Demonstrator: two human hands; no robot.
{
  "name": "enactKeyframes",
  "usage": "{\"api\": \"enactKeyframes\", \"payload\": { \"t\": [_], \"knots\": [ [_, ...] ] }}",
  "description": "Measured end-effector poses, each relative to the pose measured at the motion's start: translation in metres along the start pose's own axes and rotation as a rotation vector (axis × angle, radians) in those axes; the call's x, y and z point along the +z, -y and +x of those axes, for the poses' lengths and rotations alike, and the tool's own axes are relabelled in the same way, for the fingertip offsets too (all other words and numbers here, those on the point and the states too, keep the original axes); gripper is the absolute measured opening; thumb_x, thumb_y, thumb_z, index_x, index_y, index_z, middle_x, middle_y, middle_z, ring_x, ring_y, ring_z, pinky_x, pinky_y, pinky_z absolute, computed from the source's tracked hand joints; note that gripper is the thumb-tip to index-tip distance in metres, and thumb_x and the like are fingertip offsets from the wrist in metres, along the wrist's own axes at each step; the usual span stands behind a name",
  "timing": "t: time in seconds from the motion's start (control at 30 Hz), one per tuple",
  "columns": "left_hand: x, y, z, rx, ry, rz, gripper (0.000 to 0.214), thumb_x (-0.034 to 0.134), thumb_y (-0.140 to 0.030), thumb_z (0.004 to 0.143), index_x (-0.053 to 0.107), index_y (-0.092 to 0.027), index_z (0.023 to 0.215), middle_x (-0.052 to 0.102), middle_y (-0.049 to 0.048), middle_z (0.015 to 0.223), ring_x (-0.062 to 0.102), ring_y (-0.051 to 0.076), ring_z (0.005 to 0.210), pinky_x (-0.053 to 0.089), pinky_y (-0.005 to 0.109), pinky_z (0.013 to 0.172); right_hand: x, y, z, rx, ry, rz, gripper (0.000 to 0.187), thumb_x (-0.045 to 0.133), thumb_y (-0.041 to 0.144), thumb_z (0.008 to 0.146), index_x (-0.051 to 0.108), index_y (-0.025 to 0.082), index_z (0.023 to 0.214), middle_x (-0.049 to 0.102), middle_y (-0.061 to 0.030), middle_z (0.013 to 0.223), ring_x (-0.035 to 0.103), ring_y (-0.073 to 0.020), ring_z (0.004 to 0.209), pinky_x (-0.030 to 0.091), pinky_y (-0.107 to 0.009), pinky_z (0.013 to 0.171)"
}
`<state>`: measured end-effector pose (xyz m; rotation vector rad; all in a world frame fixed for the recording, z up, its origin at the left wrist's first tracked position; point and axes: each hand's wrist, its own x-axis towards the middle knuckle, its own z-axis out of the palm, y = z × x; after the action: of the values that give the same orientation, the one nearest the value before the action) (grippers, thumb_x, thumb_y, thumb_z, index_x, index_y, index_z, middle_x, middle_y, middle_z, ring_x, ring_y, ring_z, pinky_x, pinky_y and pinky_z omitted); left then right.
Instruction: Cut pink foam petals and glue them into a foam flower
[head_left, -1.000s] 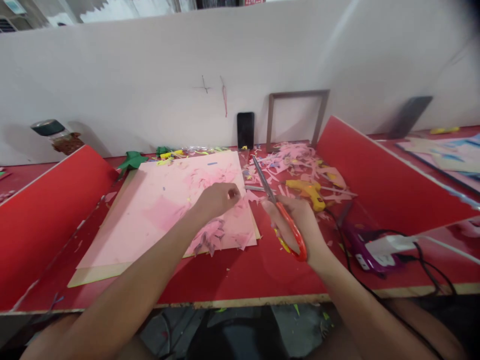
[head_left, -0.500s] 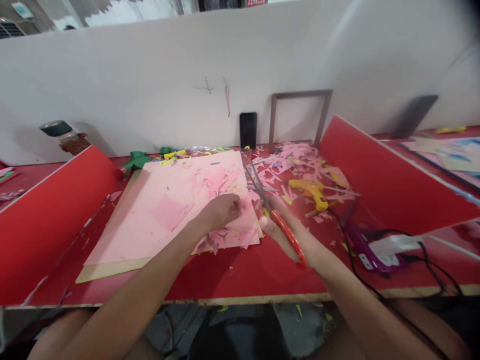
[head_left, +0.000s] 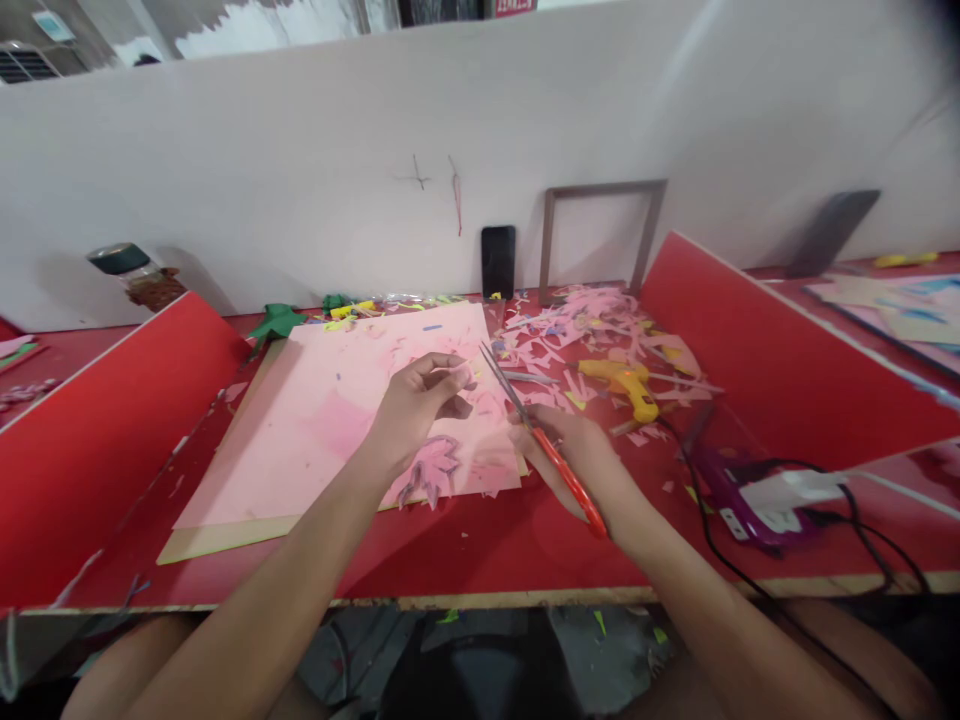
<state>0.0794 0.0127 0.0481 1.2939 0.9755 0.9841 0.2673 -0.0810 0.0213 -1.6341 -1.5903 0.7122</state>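
Note:
My right hand grips red-handled scissors. Their grey blades point up and left, over the right edge of a large pink sheet. My left hand hovers above that sheet with its fingers curled in a pinch close to the blade tips. What it pinches is too small to make out. A cut pink shape with dark edges lies on the sheet just below my left hand. The sheet rests on a brown board.
Pink paper scraps and a yellow glue gun lie to the right, near a purple device with a black cable. Red dividers stand either side. A phone and an empty frame lean on the wall; a jar sits left.
My left hand has lifted off the pink sheet and turned, fingers now pinched in the air. The scissors have swung left toward it, and the cut pink shape now shows below.

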Motion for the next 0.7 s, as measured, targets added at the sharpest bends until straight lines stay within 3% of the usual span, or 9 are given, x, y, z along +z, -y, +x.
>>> {"api": "enactKeyframes", "payload": {
  "t": [0.23,0.7],
  "knots": [
    [0.016,-0.011,-0.01,0.023,-0.106,-0.022,0.04,0.078,-0.026,0.074,0.058,-0.019,0.107,0.071,0.001,0.073,0.07,0.017,0.063,0.061,0.033,0.069,0.007,0.004,-0.006,-0.038,0.005,0.146,0.032,0.064,0.048,0.088,0.072,0.02,0.101,0.065,-0.0016,0.068,0.058,-0.0167,0.058,0.045,-0.025,0.056],
    [0.017,-0.012,-0.012,0.057,-0.1,0.011,0.041,0.079,-0.027,0.072,0.056,-0.02,0.106,0.071,0.0,0.071,0.074,0.02,0.07,0.062,0.036,0.074,0.008,0.005,-0.007,-0.041,-0.001,0.187,0.035,0.063,0.051,0.088,0.072,0.017,0.089,0.055,0.0013,0.06,0.046,-0.0131,0.054,0.037,-0.024,0.051]
  ]
}}
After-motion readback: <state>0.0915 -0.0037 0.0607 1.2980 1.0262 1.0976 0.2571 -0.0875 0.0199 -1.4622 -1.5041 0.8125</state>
